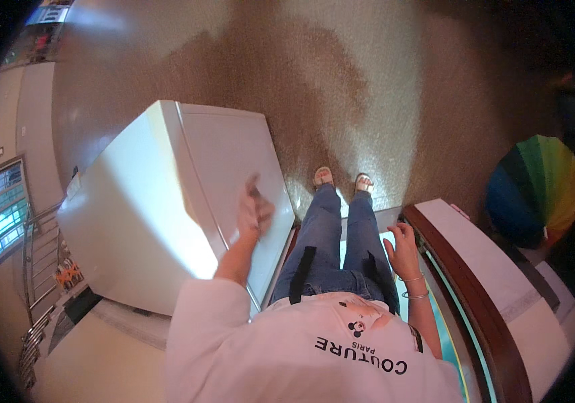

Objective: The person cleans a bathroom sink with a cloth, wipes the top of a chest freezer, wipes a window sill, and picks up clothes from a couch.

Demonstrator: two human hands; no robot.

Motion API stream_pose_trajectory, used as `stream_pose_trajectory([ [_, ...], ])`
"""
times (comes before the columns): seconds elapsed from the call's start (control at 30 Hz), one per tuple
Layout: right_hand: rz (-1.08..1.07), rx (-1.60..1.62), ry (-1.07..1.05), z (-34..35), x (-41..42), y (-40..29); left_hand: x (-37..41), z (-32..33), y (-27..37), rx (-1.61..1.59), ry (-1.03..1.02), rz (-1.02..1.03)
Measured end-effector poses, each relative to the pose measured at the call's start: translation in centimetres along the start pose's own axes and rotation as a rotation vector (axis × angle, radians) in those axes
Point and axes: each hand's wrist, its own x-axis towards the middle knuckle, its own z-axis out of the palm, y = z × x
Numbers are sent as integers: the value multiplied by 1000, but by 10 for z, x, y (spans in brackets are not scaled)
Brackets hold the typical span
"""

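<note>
My left hand (255, 209) is blurred, raised over the pale door (237, 151) of a white box-shaped appliance (131, 216), seemingly a refrigerator. Nothing shows in its fingers, which are spread; whether they touch the door I cannot tell. Beside my right thigh hangs my right hand (404, 253), fingers apart and holding nothing, with thin metal bangles (414, 287) at the wrist. Between the two hands are my legs in blue jeans (317, 216). My feet, in light sandals (323, 175), stand on the brown speckled floor (312, 75).
To the right runs a dark wooden frame edge (473, 307) along a white wall (494, 257). Beyond it, a rainbow-coloured umbrella (536, 186) is spread open. A window (3, 211) and a metal rail rack (43, 262) are at the far left.
</note>
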Motion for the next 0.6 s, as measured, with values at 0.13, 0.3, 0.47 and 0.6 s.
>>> stream_pose_trajectory([
  [0.13,-32,-20,-31,3,13,14,-59,-62,-102,333,202,-233],
  [0.3,-12,18,-66,10,19,41,11,-57,-50,1210,308,102],
  [0.47,26,31,-186,32,21,57,187,-55,133,1907,237,965],
  [0.6,134,38,-260,67,11,69,228,-23,137,2604,436,616],
])
